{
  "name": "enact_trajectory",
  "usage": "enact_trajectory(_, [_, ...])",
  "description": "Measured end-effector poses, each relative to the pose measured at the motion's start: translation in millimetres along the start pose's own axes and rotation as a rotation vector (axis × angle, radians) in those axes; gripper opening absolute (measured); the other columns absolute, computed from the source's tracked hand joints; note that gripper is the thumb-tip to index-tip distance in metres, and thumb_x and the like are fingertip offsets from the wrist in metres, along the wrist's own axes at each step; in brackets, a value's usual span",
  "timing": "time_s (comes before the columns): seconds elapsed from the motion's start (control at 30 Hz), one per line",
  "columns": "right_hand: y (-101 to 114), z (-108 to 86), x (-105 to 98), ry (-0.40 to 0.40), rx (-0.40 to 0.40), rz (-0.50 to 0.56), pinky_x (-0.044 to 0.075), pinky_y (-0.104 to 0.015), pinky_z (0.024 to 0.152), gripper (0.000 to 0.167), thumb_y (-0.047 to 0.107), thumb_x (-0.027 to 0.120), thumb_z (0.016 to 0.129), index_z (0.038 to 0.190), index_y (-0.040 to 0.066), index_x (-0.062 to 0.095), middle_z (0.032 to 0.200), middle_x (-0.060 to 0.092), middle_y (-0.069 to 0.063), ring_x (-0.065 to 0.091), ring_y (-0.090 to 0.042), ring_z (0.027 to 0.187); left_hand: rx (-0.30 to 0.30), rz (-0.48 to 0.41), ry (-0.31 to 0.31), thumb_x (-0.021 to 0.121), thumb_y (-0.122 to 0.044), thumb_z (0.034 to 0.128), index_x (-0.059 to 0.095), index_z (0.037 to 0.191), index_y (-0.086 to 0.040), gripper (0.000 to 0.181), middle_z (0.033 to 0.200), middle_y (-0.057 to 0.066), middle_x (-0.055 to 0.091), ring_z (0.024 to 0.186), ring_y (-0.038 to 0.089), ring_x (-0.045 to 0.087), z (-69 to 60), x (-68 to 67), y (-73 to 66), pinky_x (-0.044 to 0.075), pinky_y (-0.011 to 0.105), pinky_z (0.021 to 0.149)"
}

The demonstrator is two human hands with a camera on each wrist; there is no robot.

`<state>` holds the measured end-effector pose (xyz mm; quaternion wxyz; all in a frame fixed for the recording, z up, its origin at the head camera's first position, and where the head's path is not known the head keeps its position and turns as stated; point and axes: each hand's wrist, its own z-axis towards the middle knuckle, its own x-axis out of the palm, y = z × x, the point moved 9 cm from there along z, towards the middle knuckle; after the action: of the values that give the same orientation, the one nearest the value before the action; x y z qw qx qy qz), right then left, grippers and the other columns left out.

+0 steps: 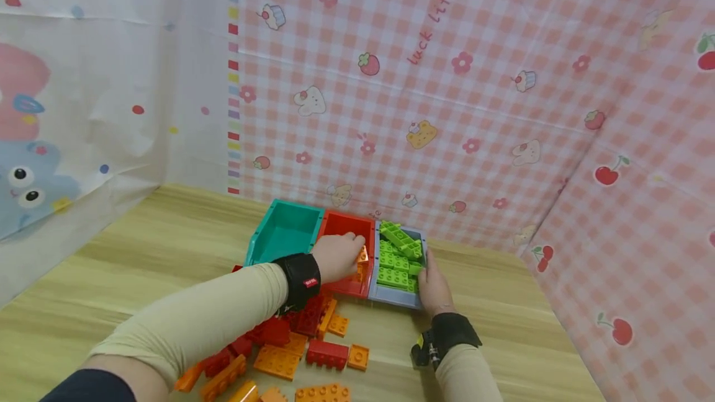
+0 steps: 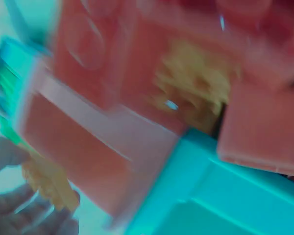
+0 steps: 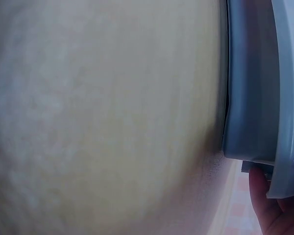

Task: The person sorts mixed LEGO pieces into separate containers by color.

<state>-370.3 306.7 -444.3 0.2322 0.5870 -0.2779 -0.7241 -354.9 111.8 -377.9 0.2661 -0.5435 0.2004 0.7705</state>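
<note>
My left hand (image 1: 337,258) is over the red bin (image 1: 342,223), pinching an orange toy brick (image 2: 49,178) between thumb and fingers. Orange pieces show beside and below that hand in the head view, partly hidden by it. At the outer side of the blue-grey bin (image 1: 398,298), my right hand (image 1: 434,285) grips the wall; in the right wrist view its fingers (image 3: 262,200) bend around the bin's end. Light green bricks (image 1: 393,259) fill much of this bin. To the left stands a teal bin (image 1: 290,231), joined in a row with the others.
Loose red and orange bricks lie on the wooden table (image 1: 503,321) in front of the bins, among them a red brick (image 1: 327,354) and an orange plate brick (image 1: 276,361). Behind the bins hangs a pink checked cloth (image 1: 424,92).
</note>
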Motion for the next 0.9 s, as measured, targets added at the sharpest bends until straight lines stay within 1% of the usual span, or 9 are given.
enact_trajectory(0.1, [-0.7, -1.5, 0.6, -0.009, -0.014, -0.004, 0.029, -0.053, 0.101, 0.052, 0.012, 0.029, 0.098, 0.148, 0.005, 0.016, 0.143, 0.033, -0.026, 0.036, -0.042, 0.127, -0.064, 0.017, 0.102, 0.071, -0.019, 0.0827, 0.063, 0.096, -0.007, 0.019, 0.081, 0.005, 0.058, 0.066, 0.019, 0.056, 13.4, 20.3, 15.4, 0.049, 0.032, 0.059])
enact_trajectory(0.17, [-2.5, -1.3, 2.2, -0.005, -0.004, -0.007, 0.029, -0.052, 0.101, 0.052, 0.012, 0.030, 0.098, 0.148, 0.004, 0.016, 0.143, 0.033, -0.025, 0.036, -0.041, 0.127, -0.073, 0.011, 0.173, 0.071, -0.018, 0.0830, 0.065, 0.089, -0.009, 0.012, 0.077, 0.004, 0.058, 0.066, 0.019, 0.056, 20.0, 33.2, 19.2, 0.049, 0.032, 0.060])
enact_trajectory(0.23, [-4.7, -0.2, 3.3, 0.006, 0.012, 0.000, 0.028, -0.052, 0.103, 0.052, 0.011, 0.030, 0.099, 0.149, 0.005, 0.015, 0.145, 0.031, -0.024, 0.034, -0.040, 0.129, -0.070, -0.009, 0.214, 0.070, -0.016, 0.0834, 0.065, 0.083, -0.010, 0.008, 0.072, 0.002, 0.057, 0.063, 0.018, 0.054, 26.4, 42.0, 20.3, 0.047, 0.031, 0.059])
enact_trajectory(0.3, [-4.5, 0.2, 2.1, 0.003, 0.015, -0.003, 0.027, -0.051, 0.103, 0.052, 0.011, 0.030, 0.099, 0.149, 0.004, 0.015, 0.145, 0.030, -0.024, 0.033, -0.040, 0.130, -0.063, -0.034, 0.239, 0.070, -0.014, 0.0829, 0.063, 0.078, -0.010, 0.009, 0.068, 0.001, 0.055, 0.060, 0.017, 0.051, 32.1, 47.7, 19.8, 0.045, 0.030, 0.057])
enact_trajectory(0.4, [-4.5, 0.1, -0.5, -0.002, 0.023, -0.010, 0.028, -0.050, 0.103, 0.052, 0.012, 0.030, 0.100, 0.149, 0.006, 0.015, 0.146, 0.029, -0.022, 0.033, -0.038, 0.130, -0.050, -0.057, 0.262, 0.070, -0.012, 0.0827, 0.062, 0.077, -0.010, 0.010, 0.065, 0.000, 0.053, 0.059, 0.017, 0.048, 39.4, 53.6, 18.7, 0.042, 0.029, 0.058])
enact_trajectory(0.5, [-4.6, 0.0, 0.4, -0.005, 0.029, -0.008, 0.028, -0.049, 0.104, 0.052, 0.013, 0.031, 0.100, 0.149, 0.006, 0.015, 0.146, 0.030, -0.021, 0.033, -0.037, 0.130, -0.038, -0.071, 0.287, 0.069, -0.011, 0.0837, 0.062, 0.078, -0.009, 0.009, 0.066, 0.001, 0.054, 0.060, 0.017, 0.048, 40.2, 59.5, 20.3, 0.042, 0.029, 0.060])
enact_trajectory(0.67, [-5.3, 0.8, 1.1, 0.002, 0.028, -0.007, 0.029, -0.049, 0.103, 0.053, 0.013, 0.031, 0.100, 0.149, 0.008, 0.014, 0.146, 0.031, -0.021, 0.034, -0.037, 0.130, -0.040, -0.120, 0.313, 0.068, -0.010, 0.0847, 0.065, 0.087, -0.006, 0.006, 0.073, 0.003, 0.059, 0.065, 0.017, 0.050, 40.1, 67.7, 24.6, 0.046, 0.029, 0.066])
enact_trajectory(0.8, [-7.1, 1.2, 1.6, 0.004, 0.029, -0.001, 0.028, -0.049, 0.104, 0.053, 0.013, 0.031, 0.100, 0.149, 0.008, 0.014, 0.146, 0.031, -0.021, 0.034, -0.037, 0.130, -0.045, -0.179, 0.353, 0.066, -0.009, 0.0859, 0.067, 0.098, -0.004, 0.014, 0.084, 0.005, 0.064, 0.071, 0.018, 0.053, 38.0, 75.0, 25.0, 0.048, 0.031, 0.072])
enact_trajectory(0.9, [-7.1, 1.6, 0.8, 0.003, 0.031, -0.001, 0.028, -0.049, 0.104, 0.053, 0.013, 0.031, 0.100, 0.149, 0.008, 0.014, 0.146, 0.031, -0.021, 0.034, -0.037, 0.130, -0.064, -0.222, 0.386, 0.063, -0.008, 0.0879, 0.066, 0.107, -0.004, 0.020, 0.092, 0.006, 0.065, 0.078, 0.019, 0.056, 36.4, 77.8, 25.2, 0.048, 0.033, 0.078])
